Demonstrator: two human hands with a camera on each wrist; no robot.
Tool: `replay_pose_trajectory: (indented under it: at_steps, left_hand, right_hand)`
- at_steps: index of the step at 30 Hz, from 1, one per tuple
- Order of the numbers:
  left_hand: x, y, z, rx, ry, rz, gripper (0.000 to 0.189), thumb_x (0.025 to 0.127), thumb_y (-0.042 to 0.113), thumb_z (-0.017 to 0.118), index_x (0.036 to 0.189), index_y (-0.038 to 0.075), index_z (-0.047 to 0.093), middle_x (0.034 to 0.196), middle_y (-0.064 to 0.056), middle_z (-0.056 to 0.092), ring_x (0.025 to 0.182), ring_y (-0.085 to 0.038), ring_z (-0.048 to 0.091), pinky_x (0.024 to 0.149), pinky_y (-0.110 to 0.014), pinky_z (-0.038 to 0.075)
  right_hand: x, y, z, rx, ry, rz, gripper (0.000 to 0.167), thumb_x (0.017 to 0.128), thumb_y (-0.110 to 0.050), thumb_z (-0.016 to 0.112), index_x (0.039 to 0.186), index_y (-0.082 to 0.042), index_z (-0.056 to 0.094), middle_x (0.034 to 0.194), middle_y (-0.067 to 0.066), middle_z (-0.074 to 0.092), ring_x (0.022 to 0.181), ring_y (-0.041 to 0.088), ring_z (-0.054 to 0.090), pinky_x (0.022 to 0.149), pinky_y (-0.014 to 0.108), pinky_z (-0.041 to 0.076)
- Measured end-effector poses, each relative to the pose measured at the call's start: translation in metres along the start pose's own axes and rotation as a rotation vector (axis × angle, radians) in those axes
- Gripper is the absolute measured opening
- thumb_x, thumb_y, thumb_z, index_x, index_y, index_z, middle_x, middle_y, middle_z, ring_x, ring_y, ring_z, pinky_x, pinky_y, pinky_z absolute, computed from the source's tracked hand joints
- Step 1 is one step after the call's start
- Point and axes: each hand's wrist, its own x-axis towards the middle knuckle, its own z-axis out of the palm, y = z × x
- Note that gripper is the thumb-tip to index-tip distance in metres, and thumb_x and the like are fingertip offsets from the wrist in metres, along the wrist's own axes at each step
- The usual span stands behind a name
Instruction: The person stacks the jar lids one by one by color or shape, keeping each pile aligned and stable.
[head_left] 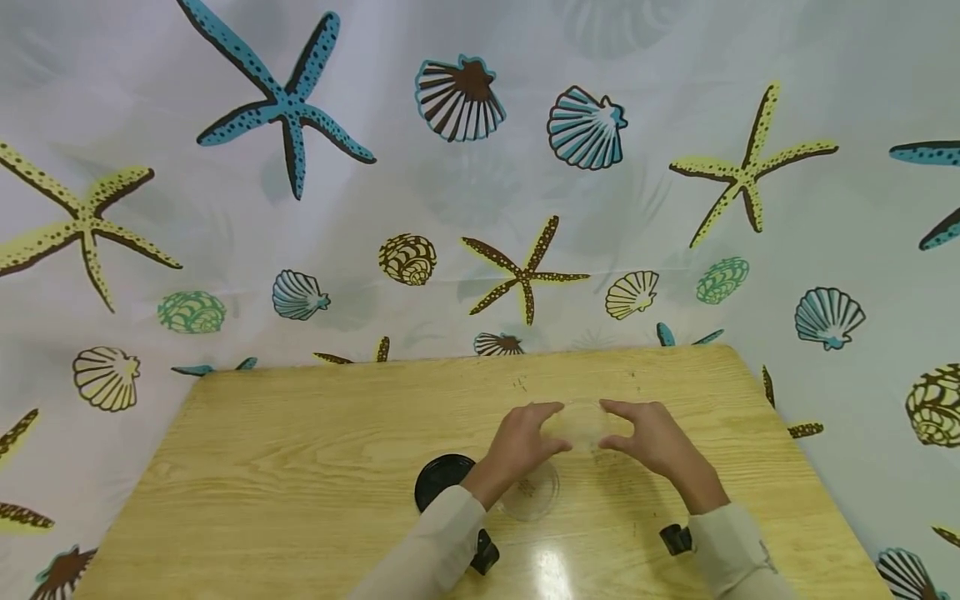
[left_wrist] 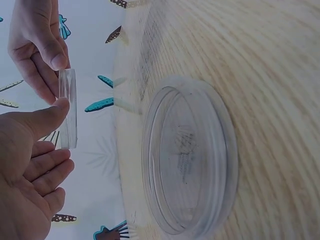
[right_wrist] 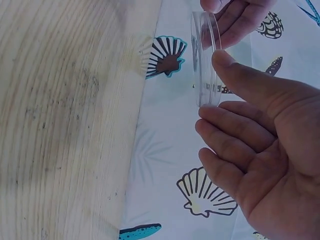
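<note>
Both hands pinch a clear round petri dish (head_left: 585, 427) from opposite sides, above the table. My left hand (head_left: 522, 439) has its thumb and fingertips at the dish's left edge. At the opposite edge, my right hand (head_left: 651, 439) grips with thumb and fingers. The left wrist view shows the held dish (left_wrist: 70, 110) edge-on; the right wrist view shows its thin double rim (right_wrist: 206, 60). A second clear dish (left_wrist: 190, 155), with small print on its base, lies on the table below the left hand. In the head view the left forearm partly covers a black round dish (head_left: 441, 479).
The wooden table (head_left: 300, 467) ends at a back edge before a white curtain (head_left: 480, 183) printed with starfish and shells. Black wrist mounts (head_left: 486, 552) show at both sleeves. Small dark marks (right_wrist: 90, 80) spot the table toward its back.
</note>
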Motion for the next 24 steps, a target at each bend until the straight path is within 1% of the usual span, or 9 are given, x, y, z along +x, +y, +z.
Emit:
replay_pose_trajectory:
  at_steps: [9,11,13,15,18,19,21,23,24]
  left_hand:
    - [-0.018,-0.006,-0.008,0.007,0.015,0.005,0.055,0.082,0.032,0.074,0.130,0.009,0.058,0.129,-0.008,0.062,0.119,-0.025,0.058,0.102,-0.042,0.047]
    - [-0.023,-0.008,-0.010,0.019,0.016,0.009,0.055,0.082,0.032,0.073,0.130,0.009,0.059,0.129,-0.008,0.062,0.119,-0.026,0.058,0.102,-0.043,0.047]
    - [-0.027,-0.010,-0.012,0.025,0.017,0.020,0.054,0.082,0.030,0.074,0.129,0.008,0.059,0.128,-0.008,0.062,0.119,-0.026,0.059,0.103,-0.044,0.046]
    - [-0.031,-0.011,-0.013,0.029,0.022,0.029,0.054,0.082,0.029,0.074,0.129,0.007,0.059,0.128,-0.008,0.063,0.118,-0.027,0.059,0.102,-0.044,0.047]
    - [-0.036,-0.015,-0.014,0.032,0.026,0.032,0.054,0.082,0.028,0.074,0.129,0.007,0.059,0.128,-0.008,0.063,0.117,-0.026,0.060,0.102,-0.044,0.046]
    - [-0.038,-0.016,-0.014,0.030,0.026,0.029,0.054,0.082,0.028,0.074,0.129,0.007,0.059,0.128,-0.008,0.063,0.117,-0.026,0.060,0.102,-0.045,0.046]
    - [-0.043,-0.019,-0.015,0.040,0.021,0.032,0.055,0.082,0.028,0.074,0.129,0.007,0.058,0.128,-0.008,0.062,0.118,-0.026,0.059,0.103,-0.045,0.045]
    - [-0.047,-0.021,-0.015,0.049,0.022,0.044,0.054,0.082,0.028,0.074,0.129,0.006,0.059,0.127,-0.009,0.063,0.117,-0.026,0.060,0.104,-0.045,0.044]
    - [-0.049,-0.022,-0.016,0.058,0.023,0.053,0.054,0.081,0.028,0.075,0.128,0.006,0.059,0.126,-0.009,0.063,0.116,-0.025,0.060,0.104,-0.044,0.044]
  right_hand:
    - [-0.001,-0.009,0.012,0.035,-0.019,-0.002,0.058,0.084,-0.027,0.071,0.134,-0.005,0.054,0.133,0.016,0.057,0.118,0.034,0.058,0.095,0.051,0.049]
    - [0.000,-0.012,0.015,0.035,-0.027,-0.002,0.059,0.083,-0.028,0.072,0.134,-0.006,0.054,0.133,0.015,0.058,0.109,0.031,0.063,0.095,0.050,0.050]
    - [0.000,-0.015,0.017,0.034,-0.034,0.002,0.060,0.082,-0.029,0.073,0.135,-0.007,0.054,0.132,0.015,0.059,0.088,0.023,0.067,0.093,0.048,0.051]
    - [0.000,-0.018,0.020,0.040,-0.045,0.003,0.062,0.081,-0.028,0.074,0.136,-0.007,0.053,0.125,0.015,0.063,0.061,0.013,0.058,0.086,0.043,0.053]
    - [0.001,-0.023,0.024,0.052,-0.048,-0.006,0.063,0.080,-0.025,0.075,0.136,-0.007,0.053,0.122,0.015,0.064,0.046,0.008,0.038,0.077,0.035,0.050]
    - [0.001,-0.024,0.026,0.061,-0.050,-0.009,0.062,0.080,-0.024,0.076,0.135,-0.007,0.053,0.122,0.015,0.065,0.044,0.009,0.034,0.075,0.034,0.049]
    - [0.000,-0.026,0.028,0.063,-0.047,-0.022,0.062,0.079,-0.023,0.076,0.134,-0.006,0.054,0.128,0.014,0.062,0.053,0.013,0.052,0.077,0.035,0.052]
    - [-0.001,-0.028,0.031,0.081,-0.060,-0.023,0.061,0.079,-0.023,0.076,0.134,-0.006,0.055,0.128,0.014,0.062,0.052,0.017,0.050,0.079,0.037,0.052]
    - [-0.001,-0.029,0.033,0.079,-0.060,-0.030,0.061,0.079,-0.023,0.077,0.133,-0.007,0.056,0.127,0.014,0.062,0.057,0.019,0.057,0.083,0.041,0.053]
